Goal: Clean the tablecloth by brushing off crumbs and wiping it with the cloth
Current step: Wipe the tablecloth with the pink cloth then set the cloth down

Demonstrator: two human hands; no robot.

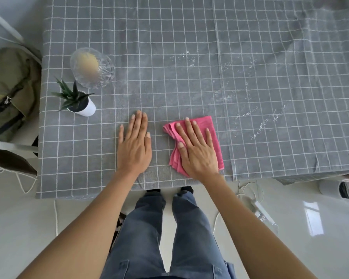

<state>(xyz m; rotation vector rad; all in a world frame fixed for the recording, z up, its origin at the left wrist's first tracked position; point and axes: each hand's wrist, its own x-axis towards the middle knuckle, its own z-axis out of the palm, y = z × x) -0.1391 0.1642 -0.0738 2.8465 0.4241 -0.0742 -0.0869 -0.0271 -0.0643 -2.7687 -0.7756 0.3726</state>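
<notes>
While the left hand lies flat on the gray checked tablecloth, the right hand presses down on a pink cloth. Both hands are near the front edge of the table, close to the person. The left hand has its fingers straight and close together, and it holds nothing. The right hand has its fingers straight and spread a little, flat on top of the pink cloth. The cloth is folded and bunched up on its left side, and it lies just to the right of the left hand, not touching it.

White crumbs lie on the tablecloth to the right of the pink cloth, in thin lines and little spots. More crumbs lie farther back, near the middle of the table. None of them touch the cloth.

On the left side of the table stands a clear glass vase with something pale yellow inside. Just in front of it is a small spiky green plant in a white pot.

Left of the table, a green bag rests on a chair. Below the table edge you can see the person's 2 legs in blue jeans. A white power strip with cords lies on the shiny floor at the right.
</notes>
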